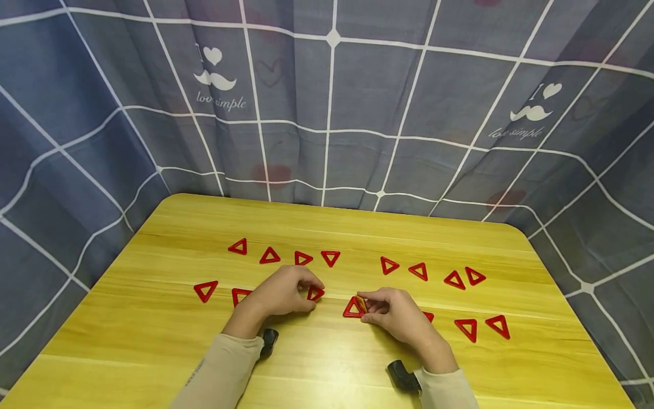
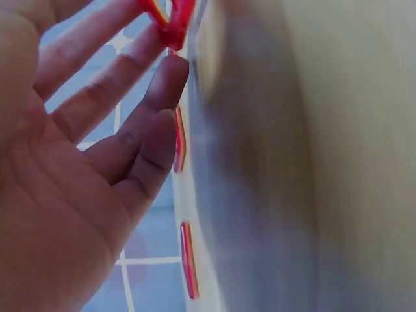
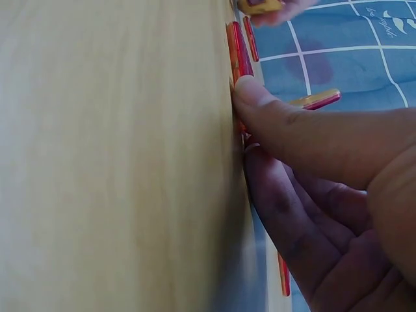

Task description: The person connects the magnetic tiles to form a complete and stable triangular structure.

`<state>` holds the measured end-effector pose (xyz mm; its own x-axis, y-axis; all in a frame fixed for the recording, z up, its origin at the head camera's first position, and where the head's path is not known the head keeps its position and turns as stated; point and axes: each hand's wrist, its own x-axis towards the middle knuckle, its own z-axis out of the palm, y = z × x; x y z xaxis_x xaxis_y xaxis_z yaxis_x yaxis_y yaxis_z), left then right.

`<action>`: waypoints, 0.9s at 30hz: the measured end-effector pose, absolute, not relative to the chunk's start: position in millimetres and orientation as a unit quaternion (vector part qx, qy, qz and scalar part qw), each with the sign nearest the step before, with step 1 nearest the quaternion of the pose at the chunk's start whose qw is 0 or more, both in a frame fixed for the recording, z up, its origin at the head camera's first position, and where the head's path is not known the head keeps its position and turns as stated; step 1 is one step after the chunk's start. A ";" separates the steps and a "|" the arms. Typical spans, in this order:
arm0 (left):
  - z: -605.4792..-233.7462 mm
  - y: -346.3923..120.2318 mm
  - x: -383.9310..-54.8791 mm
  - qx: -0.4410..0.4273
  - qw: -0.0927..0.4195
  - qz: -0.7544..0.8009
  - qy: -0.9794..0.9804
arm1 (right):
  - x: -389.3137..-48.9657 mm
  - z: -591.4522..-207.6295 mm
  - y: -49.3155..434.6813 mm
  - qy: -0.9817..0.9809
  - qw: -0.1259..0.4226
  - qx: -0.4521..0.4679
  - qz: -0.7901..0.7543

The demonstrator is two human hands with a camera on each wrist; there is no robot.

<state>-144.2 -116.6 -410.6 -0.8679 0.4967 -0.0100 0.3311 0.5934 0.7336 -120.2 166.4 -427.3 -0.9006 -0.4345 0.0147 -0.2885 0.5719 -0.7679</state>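
My left hand [image 1: 287,289] grips a red triangle tile [image 1: 315,293] between thumb and fingertips, left of the table's middle. That tile [image 2: 172,26] shows at the top of the left wrist view. A short way to the right, my right hand [image 1: 395,312] pinches another triangle tile [image 1: 362,303], which stands tilted up along the right side of a flat red triangle tile [image 1: 352,308]. Its red and yellow edge [image 3: 318,99] sticks out past the thumb in the right wrist view, where the fingertips are down at the tabletop.
On the wooden table [image 1: 153,341], several red triangle tiles lie apart in two loose rows, such as one at far left [image 1: 206,291] and one at far right [image 1: 498,326]. One tile [image 1: 428,316] is partly behind the right hand. A grey checked curtain [image 1: 357,102] surrounds the table's back and sides.
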 end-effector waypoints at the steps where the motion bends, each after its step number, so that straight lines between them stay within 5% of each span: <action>1: -410.0 -114.6 -144.1 0.237 0.104 0.387 0.885 | -120.3 -427.4 166.6 0.883 0.087 -0.205 -0.414; 13: -409.4 -90.8 -143.9 0.255 0.093 0.421 0.865 | -121.4 -428.5 166.5 0.884 0.081 -0.210 -0.409; 27: -416.2 -67.2 -144.0 0.249 0.139 0.441 0.851 | -119.9 -427.7 165.3 0.888 0.072 -0.217 -0.400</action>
